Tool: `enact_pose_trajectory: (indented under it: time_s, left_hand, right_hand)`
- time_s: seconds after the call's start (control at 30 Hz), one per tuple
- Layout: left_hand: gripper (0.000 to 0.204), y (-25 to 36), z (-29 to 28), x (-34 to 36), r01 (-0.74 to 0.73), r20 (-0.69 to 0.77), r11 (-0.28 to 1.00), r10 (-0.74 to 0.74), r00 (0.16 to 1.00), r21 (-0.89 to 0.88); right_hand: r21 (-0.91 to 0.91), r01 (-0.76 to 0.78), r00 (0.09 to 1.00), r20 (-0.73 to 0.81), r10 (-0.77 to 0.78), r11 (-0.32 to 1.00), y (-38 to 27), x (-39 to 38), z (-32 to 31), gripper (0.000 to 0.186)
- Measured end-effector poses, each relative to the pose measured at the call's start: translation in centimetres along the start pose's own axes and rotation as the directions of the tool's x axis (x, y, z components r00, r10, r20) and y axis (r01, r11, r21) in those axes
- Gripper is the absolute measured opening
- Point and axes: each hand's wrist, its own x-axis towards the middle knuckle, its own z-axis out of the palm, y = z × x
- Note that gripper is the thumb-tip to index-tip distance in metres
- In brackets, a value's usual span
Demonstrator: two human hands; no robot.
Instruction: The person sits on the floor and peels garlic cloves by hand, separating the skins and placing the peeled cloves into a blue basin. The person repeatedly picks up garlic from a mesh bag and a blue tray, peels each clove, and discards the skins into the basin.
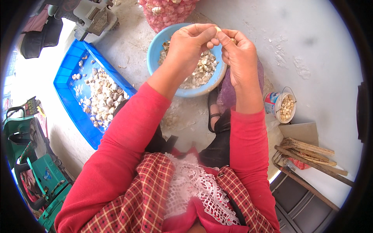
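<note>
My left hand [192,44] and my right hand [237,52] meet above a light-blue basin [154,50] of papery garlic skins [202,70]. Their thumbs and fingertips pinch a pale garlic clove [218,29] between them. Another small piece shows among my right fingers, too hidden to make out fully. At the left, a blue tray [66,83] holds many unpeeled cloves and pieces of garlic [103,93]. To the right of my right wrist stands a small white bucket [274,103] with pale cloves [286,106] in it.
A pink mesh sack of garlic [167,11] lies beyond the basin. A purple sack [225,95] is by my sandalled foot. Machinery [93,21] stands at upper left, green plastic gear [50,174] at lower left. Sticks [307,155] and a metal frame [295,198] sit at lower right.
</note>
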Motion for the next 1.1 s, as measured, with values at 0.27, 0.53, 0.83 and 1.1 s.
enact_pose_trajectory:
  time_s: [0.27,0.53,0.83,1.1]
  left_hand:
    - [0.015,0.0,0.3,-0.1,-0.055,0.009,0.995,0.055,0.998,0.085]
    - [0.013,0.2,0.6,-0.2,-0.047,-0.023,0.995,0.05,0.998,0.091]
    - [0.02,0.9,-0.5,0.3,0.017,0.044,0.992,-0.011,0.999,-0.127]
    - [0.023,1.4,-0.7,0.7,0.025,-0.091,0.999,-0.029,0.995,-0.046]
  right_hand:
    - [0.073,-0.008,1.0,0.007,0.008,0.997,0.1,0.0,-0.3,0.025]
    - [0.273,-0.082,0.995,0.073,0.064,0.959,0.6,0.3,-0.4,0.023]
    - [0.368,-0.102,0.991,0.117,0.063,0.924,0.3,0.6,-1.0,0.021]
    - [0.439,-0.037,0.996,0.084,0.0,0.898,-0.4,0.9,-1.6,0.021]
